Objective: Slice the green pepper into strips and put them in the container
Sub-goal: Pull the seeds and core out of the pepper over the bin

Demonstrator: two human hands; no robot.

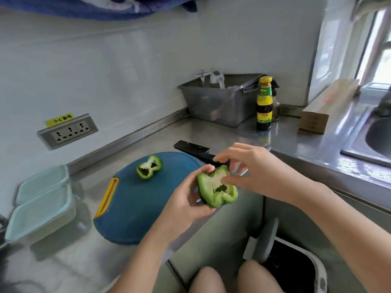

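Left hand (190,199) grips one pepper half (215,189), cut face up and tipped toward the camera, held in the air past the counter edge. Right hand (254,168) is on it from the far side with curled fingertips at the white pith. That spot is blurred, so I can't tell if they pinch anything.

Likely step: coring and de-seeding before slicing. The open bin (296,267) is on the floor to the lower right, which probably explains working off the counter, so scraps drop in.

Second half (149,167) lies cut side up on the blue board (135,204), far side, untouched. Knife (190,148) is parked behind the board, blade on the counter and handle hidden by the right hand. No strips cut yet, so the task is early.

Two lidded containers (40,208) sit left of the board, well apart from the hands. The lids are on, so one has to come off before loading.

Further back are a grey tub (220,102), a sauce bottle (264,104), a cardboard box (330,104) and, far right, the sink (378,136). None of them block the board. The only snag is that the knife sits under the right hand's reach path.
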